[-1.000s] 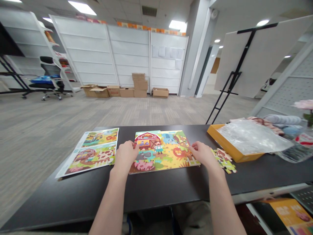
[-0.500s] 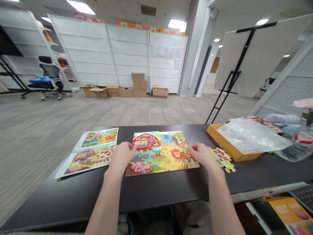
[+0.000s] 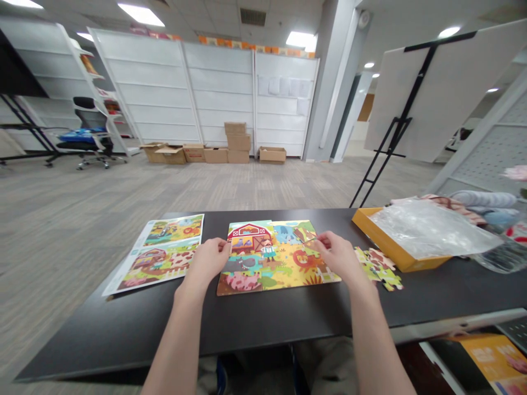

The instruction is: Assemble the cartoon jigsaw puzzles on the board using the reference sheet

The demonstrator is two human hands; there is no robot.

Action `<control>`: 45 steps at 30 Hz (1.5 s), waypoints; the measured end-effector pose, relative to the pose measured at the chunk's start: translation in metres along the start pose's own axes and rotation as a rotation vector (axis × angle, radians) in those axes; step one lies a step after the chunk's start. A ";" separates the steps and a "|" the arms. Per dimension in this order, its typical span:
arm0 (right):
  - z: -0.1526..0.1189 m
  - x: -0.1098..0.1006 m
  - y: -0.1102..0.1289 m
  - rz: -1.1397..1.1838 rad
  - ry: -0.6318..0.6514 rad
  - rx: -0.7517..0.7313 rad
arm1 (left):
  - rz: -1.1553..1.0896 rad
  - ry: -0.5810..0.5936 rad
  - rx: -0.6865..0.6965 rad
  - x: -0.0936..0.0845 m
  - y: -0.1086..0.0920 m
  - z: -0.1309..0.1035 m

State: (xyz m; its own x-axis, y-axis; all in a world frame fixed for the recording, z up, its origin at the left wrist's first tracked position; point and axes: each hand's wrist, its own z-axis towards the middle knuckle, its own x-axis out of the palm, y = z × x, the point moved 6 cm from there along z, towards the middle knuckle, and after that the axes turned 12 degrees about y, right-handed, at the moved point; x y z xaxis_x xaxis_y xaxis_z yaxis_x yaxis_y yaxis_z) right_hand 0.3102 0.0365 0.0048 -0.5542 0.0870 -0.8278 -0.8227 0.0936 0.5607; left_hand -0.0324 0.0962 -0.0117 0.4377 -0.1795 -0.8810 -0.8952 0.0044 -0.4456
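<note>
Head view | black table [image 3: 267, 315] | grey floor [image 3: 173, 184], white shelves [image 3: 222, 85] | left grip [image 3: 209, 259], right grip [image 3: 337, 255] half-curled at puzzle [image 3: 282, 263], hold unclear

Puzzle board [image 3: 284, 263]: red barn at left, pink pigs, yellow ground, orange lion
Loose pieces [image 3: 379, 264]: green, yellow, brown-and-cream patches
Box [image 3: 411, 264]: orange-yellow
Table [image 3: 263, 323]: black
Picture sheet [image 3: 164, 249]: white border, bright farm scenes
Floor [image 3: 197, 186]: grey streaks
</note>
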 end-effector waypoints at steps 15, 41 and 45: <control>0.017 0.079 0.060 0.116 0.236 -0.231 | -0.077 0.059 -0.001 0.001 0.005 0.001; 0.008 0.074 0.066 0.024 0.277 -0.267 | -0.091 0.019 0.042 0.001 0.004 -0.001; 0.007 0.074 0.066 0.025 0.280 -0.266 | -0.082 0.009 0.041 0.001 0.002 -0.001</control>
State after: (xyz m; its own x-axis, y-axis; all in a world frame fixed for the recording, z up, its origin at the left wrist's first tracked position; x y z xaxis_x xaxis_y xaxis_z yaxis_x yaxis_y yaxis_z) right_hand 0.2156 0.0563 -0.0197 -0.5572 -0.1914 -0.8080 -0.7922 -0.1691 0.5863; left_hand -0.0338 0.0948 -0.0129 0.5087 -0.1894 -0.8399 -0.8521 0.0291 -0.5226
